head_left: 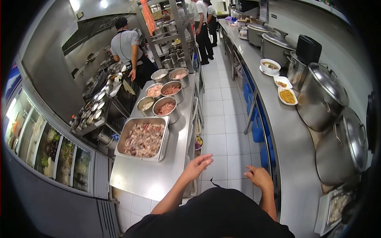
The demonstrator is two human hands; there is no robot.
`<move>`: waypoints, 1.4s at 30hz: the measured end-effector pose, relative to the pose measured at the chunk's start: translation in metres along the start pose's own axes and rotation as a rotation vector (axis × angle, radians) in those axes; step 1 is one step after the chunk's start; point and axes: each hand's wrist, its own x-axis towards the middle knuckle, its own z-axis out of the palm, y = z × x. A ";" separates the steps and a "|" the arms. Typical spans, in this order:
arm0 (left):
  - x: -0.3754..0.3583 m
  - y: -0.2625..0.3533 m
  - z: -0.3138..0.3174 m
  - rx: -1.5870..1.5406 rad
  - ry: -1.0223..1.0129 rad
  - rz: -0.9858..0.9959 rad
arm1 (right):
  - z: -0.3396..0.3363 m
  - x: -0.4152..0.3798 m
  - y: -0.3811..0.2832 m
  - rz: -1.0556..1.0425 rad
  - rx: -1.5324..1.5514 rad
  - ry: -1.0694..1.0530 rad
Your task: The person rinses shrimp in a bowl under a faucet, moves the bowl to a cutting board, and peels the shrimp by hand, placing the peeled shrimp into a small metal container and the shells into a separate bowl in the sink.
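Note:
My left hand hangs in the air by the edge of the left steel table, fingers stretched forward, holding nothing. Over the aisle, close to the right counter, my right hand is also free of any object, its fingers loosely bent and apart. Nearest my left hand stands a rectangular steel pan heaped with chopped raw meat. Behind it are several round steel pots, one with pink meat pieces and another with darker meat.
Large lidded pots line the right counter, beside a soup bowl and a dish of yellow food. A co-worker stands at the stove on the left. Other people stand far down the tiled aisle. Blue bins sit underneath the counter.

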 end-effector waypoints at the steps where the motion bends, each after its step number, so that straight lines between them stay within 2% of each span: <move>1: 0.021 0.015 -0.004 -0.009 -0.005 0.028 | -0.006 0.018 -0.001 0.015 0.000 0.021; 3: 0.058 0.042 -0.008 -0.019 -0.018 0.082 | -0.016 0.049 -0.001 -0.006 0.022 0.019; 7: 0.127 0.049 -0.011 -0.083 -0.133 0.123 | -0.038 0.118 0.014 -0.024 0.108 0.022; 12: 0.207 0.036 -0.008 -0.101 -0.168 -0.093 | -0.084 0.223 0.034 -0.053 0.248 0.012; 16: 0.278 0.059 -0.010 -0.012 -0.129 -0.148 | -0.126 0.327 0.032 -0.155 0.241 -0.030; 19: 0.328 0.085 -0.019 0.019 -0.066 -0.124 | -0.153 0.405 0.016 -0.301 0.261 -0.058; 21: 0.363 0.089 -0.036 0.050 -0.008 -0.063 | -0.163 0.461 0.000 -0.350 0.187 -0.109; 22: 0.376 0.099 -0.039 0.000 0.068 -0.093 | -0.168 0.484 -0.008 -0.375 0.141 -0.138; 28: 0.466 0.082 -0.075 -0.164 0.191 -0.099 | -0.164 0.612 -0.073 -0.683 -0.003 -0.419; 32: 0.536 0.092 -0.108 -0.186 0.198 -0.114 | -0.149 0.700 -0.092 -0.721 -0.018 -0.538; 35: 0.603 0.118 -0.141 -0.196 0.213 -0.061 | -0.171 0.763 -0.110 -0.733 -0.101 -0.532; 38: 0.672 0.154 -0.173 -0.208 0.150 0.013 | -0.196 0.830 -0.119 -0.797 -0.027 -0.389; 42: 0.751 0.195 -0.186 -0.302 0.105 0.075 | -0.243 0.889 -0.140 -0.644 0.016 -0.380</move>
